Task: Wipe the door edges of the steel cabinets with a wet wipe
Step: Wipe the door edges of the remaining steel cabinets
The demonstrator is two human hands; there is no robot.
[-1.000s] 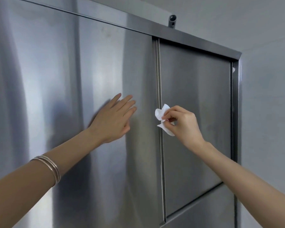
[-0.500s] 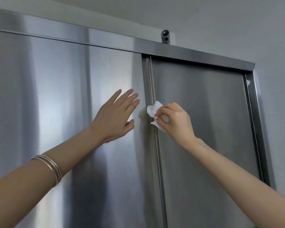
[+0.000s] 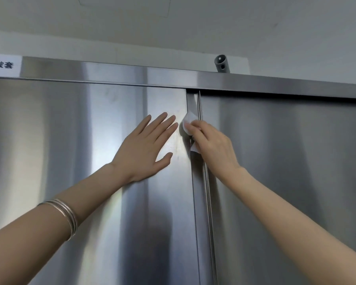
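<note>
Overhead: grey tube point(image 3: 222, 64) | left hand point(image 3: 144, 149) flat, empty, on door point(image 3: 70, 161) | right hand point(image 3: 214, 147) pinching wipe point(image 3: 188, 121)

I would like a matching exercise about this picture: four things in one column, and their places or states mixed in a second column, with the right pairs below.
Things:
1. left hand
2. right hand
3. bangles
4. grey tube

Places or states:
A. above the top rail of the cabinet
B. flat and open on the left door
C. around the left wrist
D. holding the white wipe at the door edge

Pairs: 1-B, 2-D, 3-C, 4-A
</note>
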